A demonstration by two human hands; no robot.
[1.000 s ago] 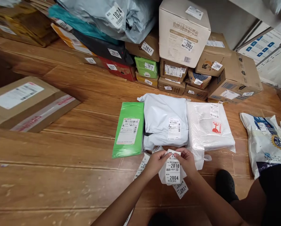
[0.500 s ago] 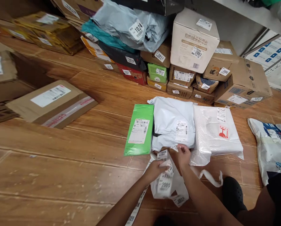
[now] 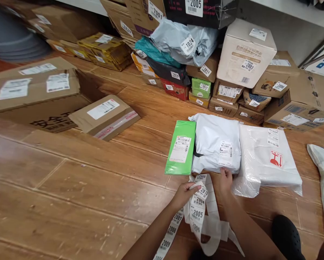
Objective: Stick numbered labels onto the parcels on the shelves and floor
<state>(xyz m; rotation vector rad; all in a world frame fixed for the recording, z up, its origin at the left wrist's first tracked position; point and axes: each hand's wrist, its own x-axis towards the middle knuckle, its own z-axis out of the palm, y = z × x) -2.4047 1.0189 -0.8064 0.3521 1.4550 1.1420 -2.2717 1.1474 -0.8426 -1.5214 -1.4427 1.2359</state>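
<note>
My left hand (image 3: 187,195) is closed on a long strip of number labels (image 3: 197,213), printed 2004, 2005, 2010 and the like. The strip loops down over the floor, with one length running below my left forearm. My right hand (image 3: 226,180) has its fingers drawn together at the near edge of a pale grey mailer bag (image 3: 214,133); whatever they pinch is hidden. That bag bears a shipping label (image 3: 226,153). A flat green parcel (image 3: 179,146) lies on its left. To its right is a white plastic-wrapped parcel (image 3: 267,159) with a red fragile mark.
Numbered boxes and bags are stacked at the back, including a white box (image 3: 247,50) and a black box (image 3: 202,14). Cardboard boxes lie on the left, one of them flat (image 3: 107,115). Another plastic bag (image 3: 323,180) and a black shoe (image 3: 286,234) are on the right.
The view has swung left, so the parcels appear farther right. A small sticker seen at my right fingertips earlier is now out of sight. My left hand still grips the strip.
</note>
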